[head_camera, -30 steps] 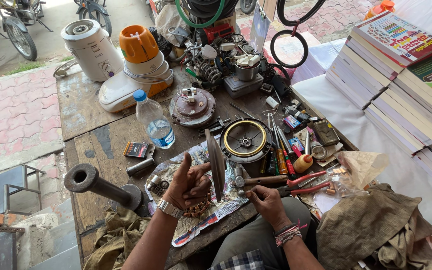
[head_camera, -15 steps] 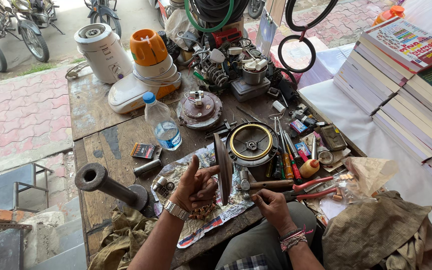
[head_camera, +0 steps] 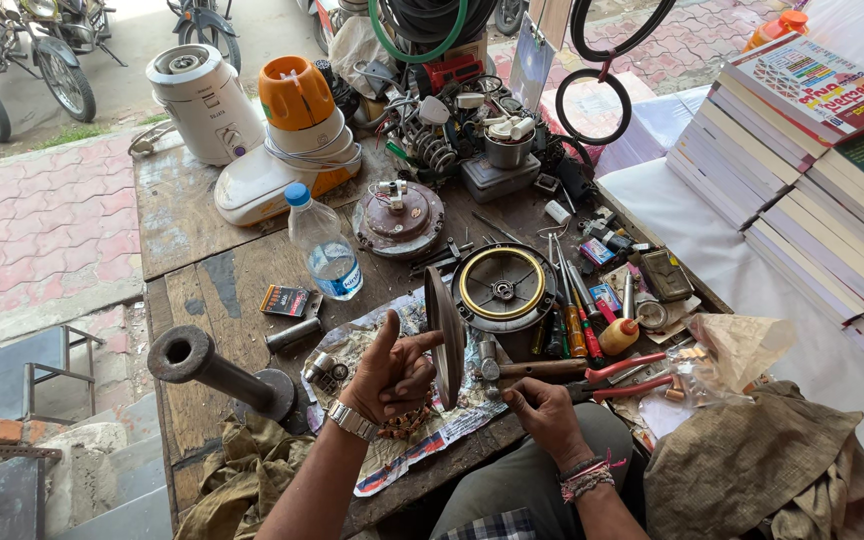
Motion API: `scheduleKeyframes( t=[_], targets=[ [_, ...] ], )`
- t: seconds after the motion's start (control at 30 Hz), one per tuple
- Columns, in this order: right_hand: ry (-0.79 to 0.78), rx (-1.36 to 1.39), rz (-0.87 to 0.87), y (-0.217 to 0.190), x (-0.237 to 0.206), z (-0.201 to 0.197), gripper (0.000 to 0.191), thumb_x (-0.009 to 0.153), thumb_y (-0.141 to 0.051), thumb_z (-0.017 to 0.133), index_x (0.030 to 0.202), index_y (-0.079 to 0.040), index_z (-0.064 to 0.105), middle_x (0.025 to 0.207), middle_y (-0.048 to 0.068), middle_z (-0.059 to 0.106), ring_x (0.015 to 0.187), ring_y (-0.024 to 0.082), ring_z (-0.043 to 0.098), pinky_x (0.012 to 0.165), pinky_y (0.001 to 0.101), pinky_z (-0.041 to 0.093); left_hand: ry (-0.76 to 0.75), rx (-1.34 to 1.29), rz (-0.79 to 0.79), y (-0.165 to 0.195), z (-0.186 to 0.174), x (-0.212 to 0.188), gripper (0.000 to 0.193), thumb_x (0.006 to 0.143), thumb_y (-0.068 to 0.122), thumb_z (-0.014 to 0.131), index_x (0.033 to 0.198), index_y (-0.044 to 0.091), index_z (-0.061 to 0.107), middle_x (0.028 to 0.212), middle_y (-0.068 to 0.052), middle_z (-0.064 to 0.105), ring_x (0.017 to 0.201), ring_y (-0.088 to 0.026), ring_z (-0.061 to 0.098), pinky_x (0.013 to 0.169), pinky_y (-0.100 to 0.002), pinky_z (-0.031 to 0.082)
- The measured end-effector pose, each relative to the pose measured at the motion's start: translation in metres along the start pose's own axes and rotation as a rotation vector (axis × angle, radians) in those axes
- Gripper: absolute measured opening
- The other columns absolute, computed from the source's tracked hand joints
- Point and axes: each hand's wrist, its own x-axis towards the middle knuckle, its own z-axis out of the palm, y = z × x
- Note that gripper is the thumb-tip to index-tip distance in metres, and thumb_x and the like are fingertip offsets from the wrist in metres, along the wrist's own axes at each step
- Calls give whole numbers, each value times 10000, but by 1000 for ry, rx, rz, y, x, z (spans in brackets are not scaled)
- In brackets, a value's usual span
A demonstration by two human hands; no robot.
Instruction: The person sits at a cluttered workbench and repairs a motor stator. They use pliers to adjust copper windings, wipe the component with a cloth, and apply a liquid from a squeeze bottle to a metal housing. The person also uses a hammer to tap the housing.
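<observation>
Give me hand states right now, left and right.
Left hand: closed around the edge of the upright metal disc, thumb up.
Right hand: closed on a tool at the disc's centre; which tool cannot be told.

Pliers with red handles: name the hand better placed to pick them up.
Right. The right hand lies beside the pliers; the left hand holds the disc upright, farther away.

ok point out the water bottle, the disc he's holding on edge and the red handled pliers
water bottle (head_camera: 324, 245), head view, on its clear body
disc (head_camera: 445, 335), head view, on its upright dark face
red handled pliers (head_camera: 620, 366), head view, on the upper red handle
</observation>
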Motion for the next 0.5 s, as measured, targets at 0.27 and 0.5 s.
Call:
scheduleKeyframes(
  t=[0.27, 0.5],
  targets=[
    [-8, 7, 31, 5, -2, 1, 418, 893, -428, 731, 796, -22, 758, 527, -31, 555, 489, 38, 458, 431, 259, 348, 117, 87, -18, -1, 2, 1, 1122, 909, 822, 373, 1640, -14, 217, 504, 3, 478, 306, -53, 342, 286, -197, 321],
    [-153, 496, 19, -37, 16, 0, 826, 863, -503, 741, 1518, -140, 394, 1371, 96, 549, 1195, 155, 603, 920, 302, 592, 169, 185, -36, -10, 16, 3, 1126, 916, 821, 385, 1625, -49, 292, 478, 29, 444, 312, -56, 345, 285, -202, 306]
  ],
)
